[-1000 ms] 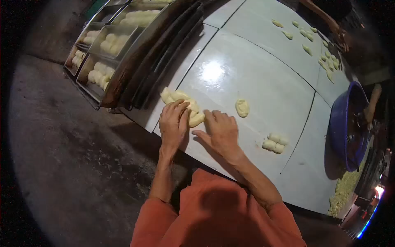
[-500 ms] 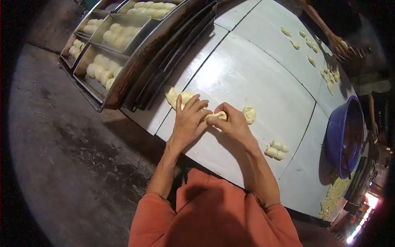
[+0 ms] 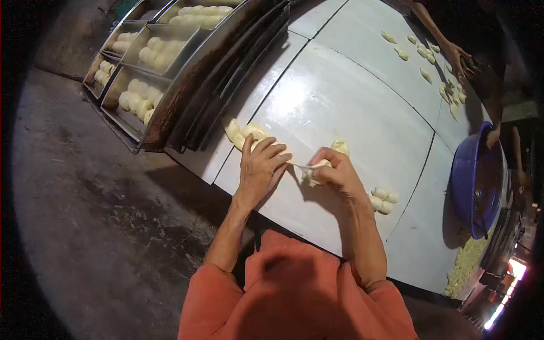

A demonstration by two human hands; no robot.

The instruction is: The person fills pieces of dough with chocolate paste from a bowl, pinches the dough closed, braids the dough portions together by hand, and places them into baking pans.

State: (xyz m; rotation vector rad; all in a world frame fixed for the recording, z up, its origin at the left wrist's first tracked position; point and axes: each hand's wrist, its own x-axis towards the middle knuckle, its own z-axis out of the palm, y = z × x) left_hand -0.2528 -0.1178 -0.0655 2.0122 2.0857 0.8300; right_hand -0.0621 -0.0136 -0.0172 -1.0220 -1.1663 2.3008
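My left hand lies over the right end of a long dough strip, fingers spread and pressing on it. My right hand is closed on a dough piece, and a thin stretched strand runs from it back toward my left fingertips. Just behind my right hand lies a flattened dough piece, partly covered by it. Several small rolled dough pieces sit together to the right of my right wrist.
Stacked metal trays with dough balls stand at the left. A purple basin is at the right, near many small dough bits. Across the white table, another person's hand is near scattered dough pieces.
My right hand first pinched the strip's end, then moved right with a piece, stretching the dough between the hands. My left hand's fingers spread on the strip. The other person's hands also moved.
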